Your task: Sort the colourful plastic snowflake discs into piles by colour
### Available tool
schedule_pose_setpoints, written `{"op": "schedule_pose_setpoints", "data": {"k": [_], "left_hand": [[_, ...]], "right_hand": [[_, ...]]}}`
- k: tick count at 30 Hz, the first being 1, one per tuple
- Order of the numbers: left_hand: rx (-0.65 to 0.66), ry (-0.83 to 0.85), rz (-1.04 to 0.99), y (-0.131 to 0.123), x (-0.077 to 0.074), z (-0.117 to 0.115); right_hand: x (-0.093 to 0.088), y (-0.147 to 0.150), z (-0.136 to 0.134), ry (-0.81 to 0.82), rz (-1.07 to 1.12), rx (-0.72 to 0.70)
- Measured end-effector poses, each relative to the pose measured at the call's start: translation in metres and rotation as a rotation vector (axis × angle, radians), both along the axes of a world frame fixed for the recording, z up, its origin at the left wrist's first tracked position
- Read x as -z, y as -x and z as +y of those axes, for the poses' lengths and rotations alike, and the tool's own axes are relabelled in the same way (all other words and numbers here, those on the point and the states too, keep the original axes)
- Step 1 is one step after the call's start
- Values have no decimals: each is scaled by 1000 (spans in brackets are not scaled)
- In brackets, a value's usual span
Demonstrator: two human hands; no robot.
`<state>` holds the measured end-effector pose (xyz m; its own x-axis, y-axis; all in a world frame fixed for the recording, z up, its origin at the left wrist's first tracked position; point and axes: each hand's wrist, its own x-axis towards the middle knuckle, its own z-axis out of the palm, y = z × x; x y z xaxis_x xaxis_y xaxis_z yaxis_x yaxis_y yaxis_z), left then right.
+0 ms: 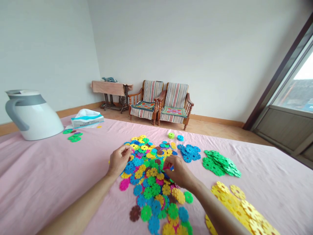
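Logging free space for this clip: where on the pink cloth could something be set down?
The pink cloth is bare between the white jug and the left forearm, and right of the green pile. Mixed discs crowd the left hand and right hand; the yellow pile borders the right forearm.

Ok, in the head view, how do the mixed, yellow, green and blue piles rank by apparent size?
1. Mixed pile
2. Yellow pile: cut off by the bottom edge, and nearer the camera than green or blue
3. Green pile
4. Blue pile
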<state>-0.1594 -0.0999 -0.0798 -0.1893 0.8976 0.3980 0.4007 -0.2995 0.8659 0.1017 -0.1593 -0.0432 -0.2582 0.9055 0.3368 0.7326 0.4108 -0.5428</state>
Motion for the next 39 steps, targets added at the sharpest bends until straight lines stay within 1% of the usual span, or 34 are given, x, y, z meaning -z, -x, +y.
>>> {"op": "schedule_pose_setpoints", "data": {"k": [1,3,6,9,12,14,16,23,26,28,29,33,35,37,39], "left_hand": [[-1,0,2,0,0,0],[-5,0,6,0,0,0],[-8,1,6,0,-1,0],[-5,5,2,-1,-2,-1],[-2,13,0,-1,-2,0],[-2,19,0,0,-2,0],[2,27,-1,1,-1,1],[13,44,2,3,0,2],[15,47,-3,2,0,2],[16,50,-9,2,1,2],[15,51,-12,2,1,2],[12,50,-11,2,2,3],[12,47,-5,2,3,3],[13,43,1,2,3,4],[16,39,5,2,3,4]], "right_hand": [[-6,-5,1,-1,8,24],[-18,-25,6,-9,23,116],[-29,-72,15,-30,27,340],[-29,-124,19,-40,27,554],[-22,-162,18,-17,35,688],[-16,-175,17,1,45,746],[-10,-183,18,15,61,775],[1,-201,25,46,117,775],[2,-201,28,70,135,736],[1,-192,29,101,151,663],[-1,-185,29,124,159,604],[-9,-141,24,246,174,253],[-12,-115,20,286,165,108],[-12,-89,18,271,147,39],[-9,-66,16,218,124,26]]}}
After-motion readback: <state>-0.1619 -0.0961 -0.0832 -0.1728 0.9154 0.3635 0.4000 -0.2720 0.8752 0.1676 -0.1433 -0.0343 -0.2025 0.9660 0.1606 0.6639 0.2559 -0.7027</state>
